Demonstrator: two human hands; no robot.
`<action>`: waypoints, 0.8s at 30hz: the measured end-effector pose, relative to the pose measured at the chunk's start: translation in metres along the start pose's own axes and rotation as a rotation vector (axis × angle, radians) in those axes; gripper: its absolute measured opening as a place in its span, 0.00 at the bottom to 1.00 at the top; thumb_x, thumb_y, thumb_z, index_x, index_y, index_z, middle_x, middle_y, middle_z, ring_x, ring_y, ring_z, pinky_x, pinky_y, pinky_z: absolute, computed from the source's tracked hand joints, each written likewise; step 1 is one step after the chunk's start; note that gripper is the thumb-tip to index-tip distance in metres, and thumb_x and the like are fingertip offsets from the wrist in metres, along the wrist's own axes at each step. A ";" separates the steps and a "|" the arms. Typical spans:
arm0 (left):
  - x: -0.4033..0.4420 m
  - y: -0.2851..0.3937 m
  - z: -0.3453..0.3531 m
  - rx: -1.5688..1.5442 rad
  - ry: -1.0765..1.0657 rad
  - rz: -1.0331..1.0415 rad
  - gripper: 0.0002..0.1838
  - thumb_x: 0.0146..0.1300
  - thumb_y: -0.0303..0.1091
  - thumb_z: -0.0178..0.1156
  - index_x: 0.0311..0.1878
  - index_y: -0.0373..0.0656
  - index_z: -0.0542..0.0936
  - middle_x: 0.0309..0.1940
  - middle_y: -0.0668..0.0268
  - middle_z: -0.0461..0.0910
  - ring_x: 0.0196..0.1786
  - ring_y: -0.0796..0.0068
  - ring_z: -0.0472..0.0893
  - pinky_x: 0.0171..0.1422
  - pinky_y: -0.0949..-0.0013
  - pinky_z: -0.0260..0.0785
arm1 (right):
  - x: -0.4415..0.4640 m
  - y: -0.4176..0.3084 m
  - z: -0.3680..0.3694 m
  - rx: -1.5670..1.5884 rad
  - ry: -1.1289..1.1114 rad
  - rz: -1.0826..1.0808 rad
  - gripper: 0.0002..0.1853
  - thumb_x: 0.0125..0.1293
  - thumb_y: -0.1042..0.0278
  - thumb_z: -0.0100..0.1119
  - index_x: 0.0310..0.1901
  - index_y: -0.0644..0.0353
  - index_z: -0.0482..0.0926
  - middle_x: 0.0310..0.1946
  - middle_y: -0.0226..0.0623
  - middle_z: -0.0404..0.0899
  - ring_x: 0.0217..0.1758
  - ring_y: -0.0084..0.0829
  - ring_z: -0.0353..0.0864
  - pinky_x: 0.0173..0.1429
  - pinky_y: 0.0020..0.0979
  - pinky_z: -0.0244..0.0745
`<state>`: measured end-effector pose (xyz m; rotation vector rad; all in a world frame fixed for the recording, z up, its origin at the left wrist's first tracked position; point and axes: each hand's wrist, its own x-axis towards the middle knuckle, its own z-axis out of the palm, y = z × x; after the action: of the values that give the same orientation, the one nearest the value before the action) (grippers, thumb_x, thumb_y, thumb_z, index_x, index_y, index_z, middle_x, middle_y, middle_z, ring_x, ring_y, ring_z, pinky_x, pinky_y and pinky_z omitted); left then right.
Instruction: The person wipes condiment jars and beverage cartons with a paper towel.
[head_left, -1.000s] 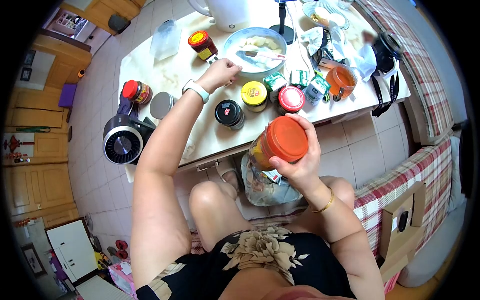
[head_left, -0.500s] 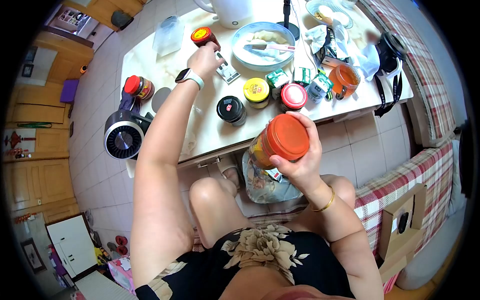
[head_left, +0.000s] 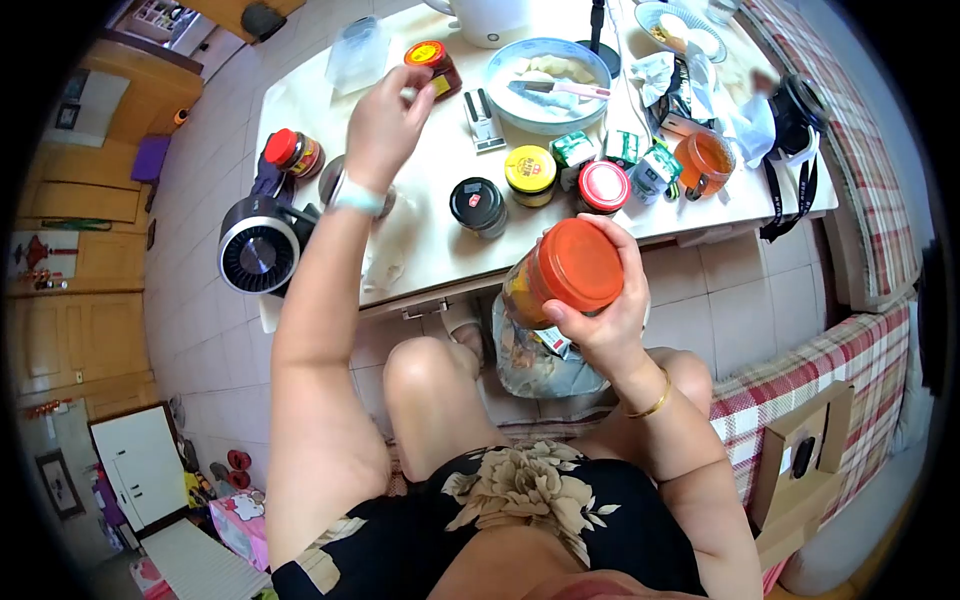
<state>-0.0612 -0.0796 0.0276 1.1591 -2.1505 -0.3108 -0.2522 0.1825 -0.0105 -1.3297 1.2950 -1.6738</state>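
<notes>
My right hand (head_left: 612, 325) grips a large clear jar with an orange lid (head_left: 580, 264), tilted above my lap near the table's front edge. My left hand (head_left: 385, 125), with a watch band at the wrist, hovers over the table. Its fingers are loosely bent and apart, with nothing visible between them. Just beyond them stands a dark red jar with a red and yellow lid (head_left: 432, 68). To the right of that hand lies a small white-and-black stand (head_left: 484, 120). A black-lidded jar (head_left: 479, 207), a yellow-lidded jar (head_left: 530, 175) and a red-lidded jar (head_left: 604, 187) stand near the front edge.
A blue-rimmed bowl (head_left: 548, 85) holds a pink-handled knife. On the left are another red-lidded jar (head_left: 294, 152) and a round fan (head_left: 258, 250). A glass cup of amber drink (head_left: 704, 163) stands right. Below the table hangs a plastic bag (head_left: 535, 365).
My left hand has drawn back and left from the dark red jar and the small stand, which now show more fully. The right hand still holds the orange-lidded jar. The view has shifted slightly.
</notes>
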 end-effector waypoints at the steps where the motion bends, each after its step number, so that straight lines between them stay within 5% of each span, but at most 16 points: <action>1: -0.029 0.020 -0.022 0.026 0.042 -0.024 0.12 0.70 0.39 0.63 0.49 0.41 0.83 0.39 0.57 0.87 0.37 0.61 0.86 0.43 0.62 0.77 | -0.001 0.001 0.001 0.010 -0.009 -0.004 0.46 0.46 0.59 0.83 0.66 0.65 0.68 0.58 0.45 0.80 0.61 0.38 0.83 0.67 0.37 0.76; 4: -0.127 0.014 -0.042 0.081 0.061 -0.089 0.07 0.67 0.30 0.64 0.45 0.40 0.82 0.32 0.58 0.82 0.34 0.58 0.83 0.41 0.59 0.76 | -0.006 0.001 0.002 0.089 0.006 0.015 0.46 0.47 0.59 0.83 0.66 0.65 0.68 0.58 0.44 0.80 0.61 0.38 0.82 0.68 0.37 0.76; 7: -0.214 -0.008 -0.038 0.342 -0.101 -0.123 0.11 0.62 0.28 0.65 0.48 0.42 0.82 0.50 0.57 0.81 0.54 0.53 0.80 0.57 0.54 0.74 | -0.011 -0.003 0.004 0.091 -0.007 0.036 0.46 0.48 0.59 0.83 0.67 0.66 0.68 0.58 0.44 0.79 0.61 0.37 0.81 0.69 0.36 0.75; 11: -0.256 -0.028 -0.015 0.504 -0.046 -0.080 0.12 0.63 0.28 0.66 0.50 0.44 0.86 0.56 0.55 0.79 0.59 0.50 0.77 0.66 0.50 0.70 | -0.016 0.004 0.014 0.091 -0.043 0.027 0.45 0.49 0.59 0.83 0.66 0.66 0.68 0.58 0.44 0.80 0.61 0.37 0.81 0.68 0.36 0.75; 19: -0.242 -0.053 -0.011 0.396 -0.021 -0.147 0.06 0.60 0.24 0.66 0.40 0.43 0.85 0.44 0.61 0.80 0.48 0.56 0.80 0.54 0.55 0.74 | -0.021 0.008 0.020 -0.076 -0.087 -0.074 0.44 0.49 0.58 0.82 0.65 0.65 0.69 0.58 0.45 0.80 0.61 0.38 0.82 0.68 0.37 0.75; 24: -0.232 -0.037 -0.007 0.231 -0.218 -0.101 0.05 0.59 0.22 0.65 0.38 0.42 0.84 0.39 0.59 0.81 0.44 0.55 0.82 0.50 0.56 0.76 | -0.020 0.002 0.013 -0.068 -0.079 -0.016 0.43 0.49 0.58 0.82 0.65 0.65 0.70 0.58 0.45 0.79 0.61 0.39 0.82 0.68 0.38 0.75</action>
<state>0.0566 0.0872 -0.0882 1.4237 -2.3699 -0.2470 -0.2339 0.1953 -0.0187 -1.4346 1.3086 -1.5841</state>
